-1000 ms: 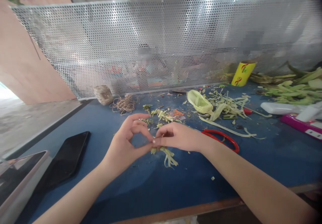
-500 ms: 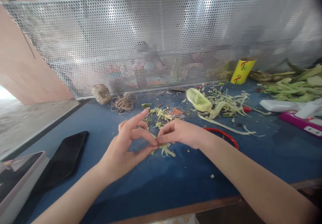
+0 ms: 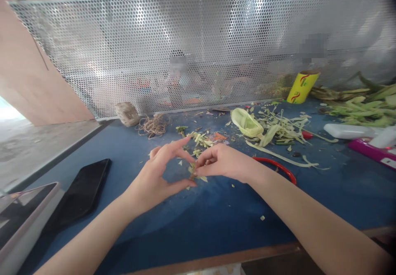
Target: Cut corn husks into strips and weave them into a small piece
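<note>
Over the middle of the blue table, my right hand (image 3: pixel 218 159) pinches a small bundle of pale green husk strips (image 3: pixel 192 171) between thumb and fingers. Part of that bundle is hidden behind the fingertips. My left hand (image 3: pixel 161 172) is just to its left, open, with thumb and fingers spread around the bundle and the index finger pointing up and right. Small cut green pieces (image 3: pixel 202 139) lie behind the hands, beside an orange scrap (image 3: pixel 219 136). To the right of them rests a hollow pale green husk (image 3: pixel 246 122).
A black phone (image 3: pixel 83 188) and a pale-edged device (image 3: pixel 27 213) lie at left. String (image 3: pixel 153 125) and a stone (image 3: pixel 127 114) sit near the perforated metal screen (image 3: pixel 201 40). Husk shreds (image 3: pixel 287 128), a red ring-like handle (image 3: pixel 278 167), a yellow roll (image 3: pixel 302 87) and a purple-white power strip (image 3: pixel 371 151) are at right.
My left thumb and fingers have parted from their pinch at the bundle. My right hand keeps hold of it. The view has shifted slightly.
</note>
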Available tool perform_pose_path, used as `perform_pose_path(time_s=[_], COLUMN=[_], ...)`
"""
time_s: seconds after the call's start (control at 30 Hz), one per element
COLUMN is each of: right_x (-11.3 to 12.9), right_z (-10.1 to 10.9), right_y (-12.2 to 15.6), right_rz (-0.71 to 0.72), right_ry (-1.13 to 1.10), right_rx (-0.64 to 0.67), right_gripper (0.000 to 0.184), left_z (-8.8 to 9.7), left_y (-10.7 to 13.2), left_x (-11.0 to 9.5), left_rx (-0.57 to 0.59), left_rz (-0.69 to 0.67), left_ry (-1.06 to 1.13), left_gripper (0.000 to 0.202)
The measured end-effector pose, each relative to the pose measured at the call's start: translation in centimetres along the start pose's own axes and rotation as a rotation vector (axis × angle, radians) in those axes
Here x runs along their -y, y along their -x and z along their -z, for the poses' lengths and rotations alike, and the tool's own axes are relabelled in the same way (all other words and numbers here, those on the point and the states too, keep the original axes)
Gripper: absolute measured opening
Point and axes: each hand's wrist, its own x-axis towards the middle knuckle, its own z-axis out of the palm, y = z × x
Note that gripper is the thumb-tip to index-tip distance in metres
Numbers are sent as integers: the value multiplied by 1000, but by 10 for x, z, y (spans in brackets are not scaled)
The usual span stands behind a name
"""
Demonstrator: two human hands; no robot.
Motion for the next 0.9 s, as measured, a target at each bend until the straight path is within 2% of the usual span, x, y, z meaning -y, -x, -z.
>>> perform_pose_path(time_s=[0.23,0.37,0.53,0.63,0.9], right_x=[4,5,13,16,12], right_z=[2,-1,-8,-10,-16], right_y=[4,6,10,12,9], right_rz=[49,98,253,331,287], right_ry=[104,131,313,413,463], right_rx=[13,8,-96,-165,-271], right_gripper=[11,8,6,11,16], left_z=[3,2,2,0,-5], left_y=[-2,0,0,-1,0], left_x=[-3,-2,-4,-6,-7], left_rx=[73,102,101,122,140], left_rz=[-39,-59,-56,-59,-15], left_ry=[-199,-253,-255,-203,-217], left_gripper=[63,65,54,49,49])
